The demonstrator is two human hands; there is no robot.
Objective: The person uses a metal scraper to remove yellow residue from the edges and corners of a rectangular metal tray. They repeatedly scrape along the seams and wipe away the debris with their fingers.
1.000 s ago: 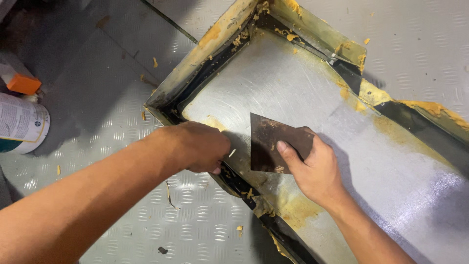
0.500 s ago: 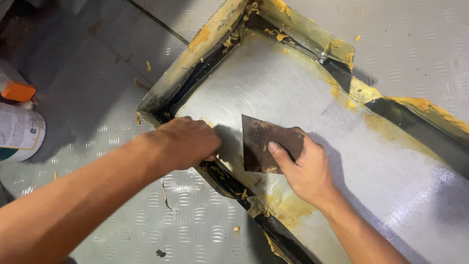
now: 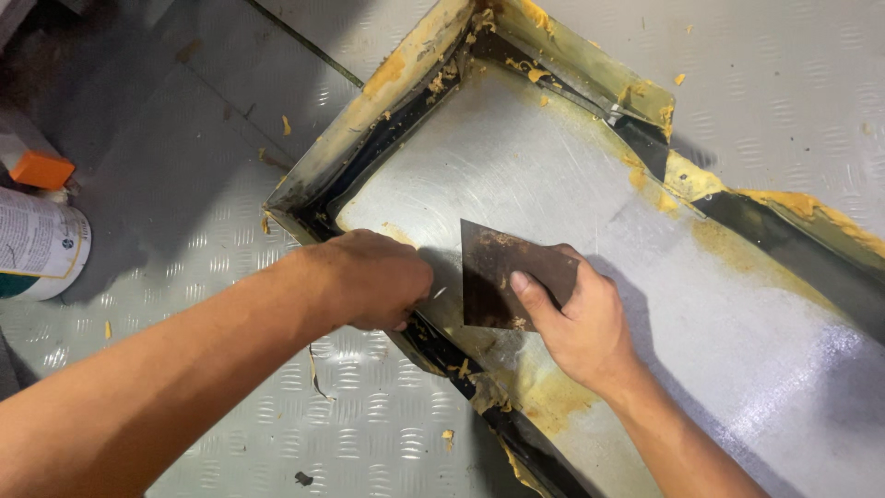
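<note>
At frame centre, the right hand (image 3: 581,323) pinches a rusty brown flat metal scraper blade (image 3: 507,275) against the recessed grey metal panel (image 3: 553,175); the left hand (image 3: 373,279), curled shut, presses beside it. A slip could drive the blade's edge into those knuckles.

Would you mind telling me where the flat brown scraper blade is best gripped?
Probably by its right edge, from the right, where the right hand already pinches the scraper blade. It is a thin flat sheet, and its left edge faces the left hand.

Rust-brown scraper (image 3: 502,272) — yellow-stained grey panel (image 3: 553,175)
</note>
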